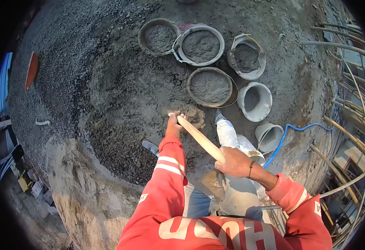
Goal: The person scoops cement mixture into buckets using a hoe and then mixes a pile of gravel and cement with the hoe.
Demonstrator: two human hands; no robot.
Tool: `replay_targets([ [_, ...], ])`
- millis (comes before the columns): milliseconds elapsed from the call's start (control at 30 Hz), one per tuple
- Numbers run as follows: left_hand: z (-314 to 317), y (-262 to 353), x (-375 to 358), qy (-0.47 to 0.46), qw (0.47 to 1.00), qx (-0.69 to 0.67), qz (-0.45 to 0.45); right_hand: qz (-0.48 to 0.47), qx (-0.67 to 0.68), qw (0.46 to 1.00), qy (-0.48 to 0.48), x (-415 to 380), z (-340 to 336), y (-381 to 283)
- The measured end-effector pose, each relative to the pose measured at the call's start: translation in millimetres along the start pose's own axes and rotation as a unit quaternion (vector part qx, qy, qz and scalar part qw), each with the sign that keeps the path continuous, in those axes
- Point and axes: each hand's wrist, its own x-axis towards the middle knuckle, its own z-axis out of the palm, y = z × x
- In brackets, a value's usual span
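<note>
My left hand (173, 126) is closed around the far part of a pale wooden tool handle (201, 139). Nearer to my body, my right hand (235, 162) grips the same handle, a dark band on its wrist. The handle slants from lower right to upper left; the tool's head cannot be made out. Just beyond my left hand lies a lump of wet grey-brown mix (194, 116). A bucket (209, 104) full of wet concrete stands ahead of it, its wire handle hanging to the right.
More concrete-filled buckets (223, 43) stand farther off. On the right are a pale bucket (270, 104), a smaller bucket (276, 143) and a blue hose (284, 137). Gravel (70, 50) spreads left, near an orange object (32, 71). Poles (349, 133) line the right edge.
</note>
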Motion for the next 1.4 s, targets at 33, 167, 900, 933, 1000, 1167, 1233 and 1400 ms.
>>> replay_targets([
  [33,19.7,-3.3,-6.3,-0.001,1.000,0.015,0.006,-0.028,0.015,0.999,0.016,-19.6,-16.0,13.5],
  [167,101.3,-37.0,-74.0,-0.092,0.994,0.036,0.040,-0.042,0.040,0.998,0.034,-112.1,-87.3,55.3],
  [900,228.8,-176.3,-92.3,-0.382,0.916,0.034,0.115,0.031,-0.057,0.930,0.361,31.5,-31.9,395.9],
  [933,203.3,-159.3,-97.5,-0.386,0.915,0.012,0.118,-0.011,-0.051,0.925,0.376,23.8,-22.6,374.6],
  [1000,158.0,-122.3,-114.6,-0.308,0.934,0.018,0.178,-0.073,-0.062,0.924,0.369,20.9,2.7,340.0],
  [1167,63.5,15.0,-67.0,-0.135,0.949,-0.028,0.285,-0.101,-0.092,0.953,0.272,85.7,40.3,210.0],
  [1233,48.4,71.4,-30.3,-0.059,0.933,-0.031,0.354,-0.093,-0.095,0.965,0.226,135.1,40.3,149.2],
  [1400,58.5,121.3,50.4,0.043,0.904,0.107,0.412,-0.085,-0.078,0.977,0.178,272.3,54.3,51.8],
])
